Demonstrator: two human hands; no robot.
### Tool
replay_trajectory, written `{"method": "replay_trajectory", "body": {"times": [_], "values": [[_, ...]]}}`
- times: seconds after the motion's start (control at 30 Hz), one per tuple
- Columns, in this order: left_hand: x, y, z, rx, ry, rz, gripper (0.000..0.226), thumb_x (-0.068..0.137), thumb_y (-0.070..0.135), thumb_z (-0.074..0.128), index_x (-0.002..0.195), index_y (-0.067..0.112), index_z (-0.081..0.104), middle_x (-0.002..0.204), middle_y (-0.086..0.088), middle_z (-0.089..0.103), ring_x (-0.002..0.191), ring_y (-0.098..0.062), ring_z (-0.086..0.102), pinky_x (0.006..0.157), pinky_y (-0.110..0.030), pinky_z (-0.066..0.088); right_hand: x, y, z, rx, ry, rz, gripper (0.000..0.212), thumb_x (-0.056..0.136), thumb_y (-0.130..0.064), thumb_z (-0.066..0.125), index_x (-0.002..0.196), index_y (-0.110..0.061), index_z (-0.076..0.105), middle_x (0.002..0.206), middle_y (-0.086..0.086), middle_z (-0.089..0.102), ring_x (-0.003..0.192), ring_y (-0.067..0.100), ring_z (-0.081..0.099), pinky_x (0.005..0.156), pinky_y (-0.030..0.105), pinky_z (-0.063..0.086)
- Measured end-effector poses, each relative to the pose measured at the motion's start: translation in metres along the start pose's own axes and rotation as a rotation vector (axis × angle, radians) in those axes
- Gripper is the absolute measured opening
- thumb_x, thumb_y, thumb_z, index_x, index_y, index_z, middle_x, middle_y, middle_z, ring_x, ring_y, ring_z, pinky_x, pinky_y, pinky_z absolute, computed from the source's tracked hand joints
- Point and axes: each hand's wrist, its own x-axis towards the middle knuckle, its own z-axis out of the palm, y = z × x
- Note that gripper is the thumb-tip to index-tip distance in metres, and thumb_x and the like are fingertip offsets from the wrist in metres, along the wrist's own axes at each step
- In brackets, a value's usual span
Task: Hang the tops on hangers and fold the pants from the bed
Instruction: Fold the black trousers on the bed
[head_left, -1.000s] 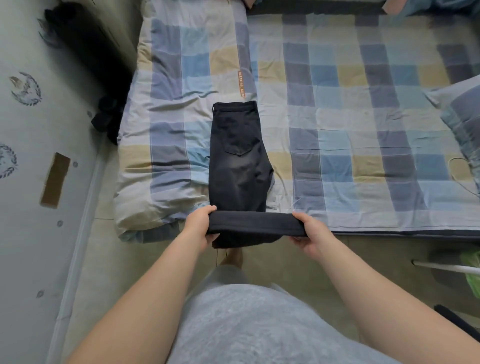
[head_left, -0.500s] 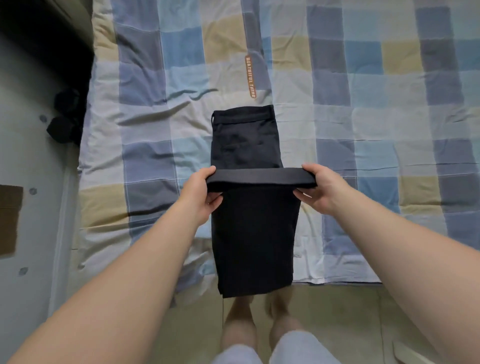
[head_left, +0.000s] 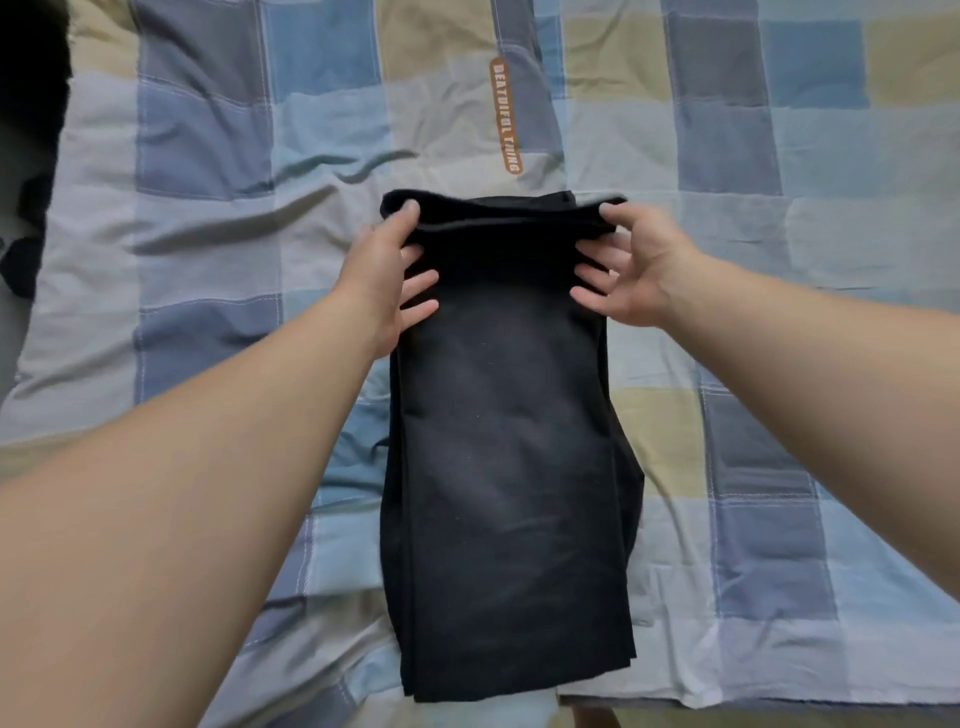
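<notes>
On the blue, grey and yellow checked quilt (head_left: 208, 249) | black folded pants (head_left: 509, 467) lie lengthwise, near end at the bed's front edge | left hand (head_left: 387, 275) pinches the far folded edge, thumb on top | right hand (head_left: 631, 265) pinches the same edge's other corner | orange lettered label (head_left: 505, 115) just beyond.

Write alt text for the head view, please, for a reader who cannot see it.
Two bare hands pinch the far edge of folded black pants lying lengthwise on a plaid bedspread, the left hand at the left corner and the right hand at the right. An orange label sits on the bedspread just beyond the pants.
</notes>
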Motion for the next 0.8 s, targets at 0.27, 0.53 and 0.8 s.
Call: {"method": "replay_trajectory", "body": {"times": [0.27,0.53,0.8], "values": [[-0.063,-0.077,-0.011,0.112,0.031,0.076,0.051,0.098,0.045,0.059,0.145,0.03,0.047,0.133,0.006,0.063,0.113,-0.014,0.064,0.087,-0.035,0.053,-0.046,0.077,-0.05,0.1,-0.151,0.095,0.053,0.097,-0.044,0.055,0.146,-0.025,0.047,0.141,0.003,0.058,0.138,0.029,0.045,0.111,0.054,0.037],[-0.15,-0.21,-0.041,0.379,0.361,0.173,0.035,0.09,0.039,0.072,0.122,0.031,0.06,0.131,0.007,0.058,0.121,-0.01,0.052,0.098,-0.025,0.04,-0.095,0.193,-0.128,0.007,0.069,0.159,0.033,0.099,-0.034,0.055,0.129,-0.02,0.058,0.127,0.002,0.068,0.12,0.02,0.06,0.093,0.039,0.046],[-0.196,-0.287,-0.043,0.383,0.367,-0.073,0.091,0.081,0.047,0.076,0.153,0.028,0.023,0.149,0.01,0.045,0.131,-0.013,0.051,0.11,-0.038,0.042,-0.11,0.278,-0.169,-0.393,0.102,0.285,0.079,0.092,-0.044,0.067,0.156,-0.033,0.023,0.159,-0.004,0.035,0.145,0.021,0.034,0.104,0.044,0.036]]}}
